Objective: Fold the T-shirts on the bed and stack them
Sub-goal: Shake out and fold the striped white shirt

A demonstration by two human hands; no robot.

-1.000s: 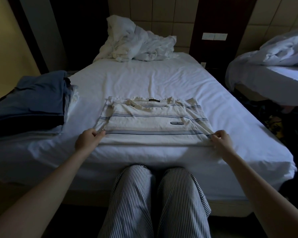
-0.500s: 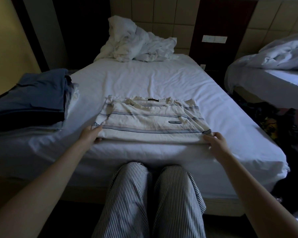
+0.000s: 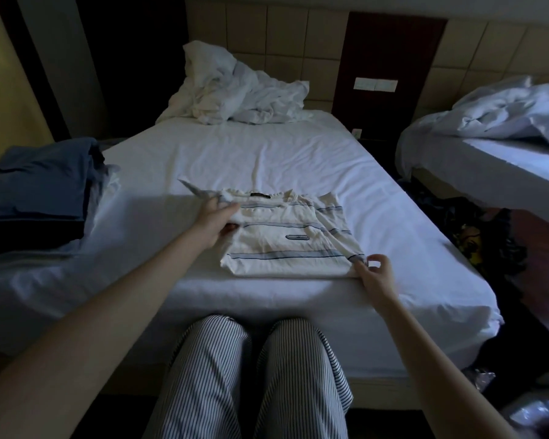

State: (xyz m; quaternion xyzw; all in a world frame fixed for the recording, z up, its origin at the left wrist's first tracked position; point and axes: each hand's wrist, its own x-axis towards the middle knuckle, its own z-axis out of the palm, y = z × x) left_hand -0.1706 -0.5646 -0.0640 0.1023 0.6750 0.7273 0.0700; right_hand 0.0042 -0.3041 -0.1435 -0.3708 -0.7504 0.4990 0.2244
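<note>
One T-shirt (image 3: 286, 239) mid-fold at frame centre: your left hand (image 3: 214, 221) grips its left side, right hand (image 3: 374, 270) pinches the lower-right corner. Next, probably fold across.

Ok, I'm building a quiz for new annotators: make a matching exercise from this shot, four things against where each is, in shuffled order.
Things:
1. striped T-shirt
2. blue stack
3. crumpled duvet
4. left hand

Places:
a. bunched at the head of the bed
b. on the bed's left side
c. gripping the shirt's left edge
d. laid mid-bed, near the person

Pairs: 1-d, 2-b, 3-a, 4-c
</note>
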